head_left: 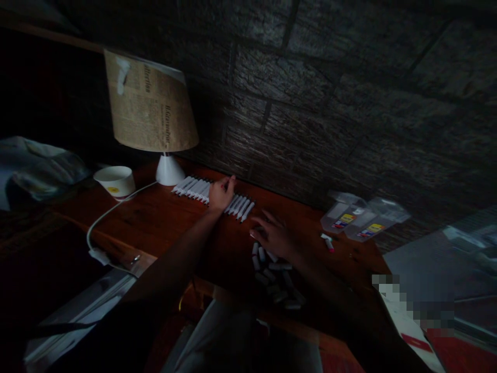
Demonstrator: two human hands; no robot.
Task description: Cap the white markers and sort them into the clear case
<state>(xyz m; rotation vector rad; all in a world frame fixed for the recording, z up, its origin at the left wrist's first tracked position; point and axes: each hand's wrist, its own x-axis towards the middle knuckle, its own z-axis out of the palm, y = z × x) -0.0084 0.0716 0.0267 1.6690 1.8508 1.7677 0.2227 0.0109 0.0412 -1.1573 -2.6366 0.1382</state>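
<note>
A row of white markers (195, 188) lies side by side on the wooden table, with dark ends toward the wall. My left hand (221, 194) rests over the middle of this row, its fingers curled inward. Whatever those fingers may hold is hidden. To the right of the row, my right hand (275, 237) hovers at a loose pile of short white cylinders (261, 254), perhaps marker caps. Its fingers are stretched out and apart, and I see nothing held between them. A single white piece with a pink-red end (328, 242) lies farther right.
A lamp with a newsprint shade (153, 103) stands at the back left, beside a white paper cup (115, 182). Its white cord (93, 225) runs over the table's left edge. Two clear plastic cases (363, 217) stand at the right against the dark stone wall (287, 109).
</note>
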